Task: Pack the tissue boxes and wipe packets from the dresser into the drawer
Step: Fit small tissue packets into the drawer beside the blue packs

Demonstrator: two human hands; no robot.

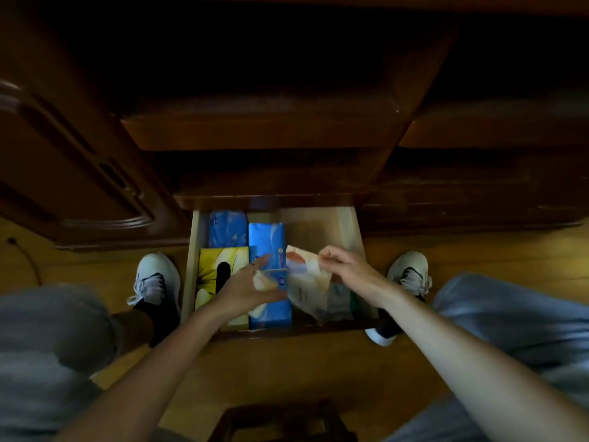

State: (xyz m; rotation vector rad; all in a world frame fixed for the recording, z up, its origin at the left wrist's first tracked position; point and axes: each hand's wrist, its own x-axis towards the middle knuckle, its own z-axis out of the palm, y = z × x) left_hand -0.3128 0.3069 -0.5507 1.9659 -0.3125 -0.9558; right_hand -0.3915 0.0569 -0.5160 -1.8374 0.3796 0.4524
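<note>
The bottom drawer (347, 224) of the dark wooden dresser stands pulled out below me. Inside lie a yellow tissue box (210, 272) at the left, a blue packet (228, 229) behind it, and a long blue tissue pack (267, 240) in the middle. My right hand (342, 266) pinches the top edge of a white and orange wipe packet (307, 279) held over the drawer's right part. My left hand (251, 288) grips the same packet's left side, above the blue pack. Another pale packet (338, 298) lies beneath, partly hidden.
My two feet in white shoes (156, 279) (409, 272) stand on the wooden floor on either side of the drawer. Closed dresser drawers (264, 132) rise above it. A dark stool (280, 422) shows at the bottom edge. A cable (25, 256) lies at left.
</note>
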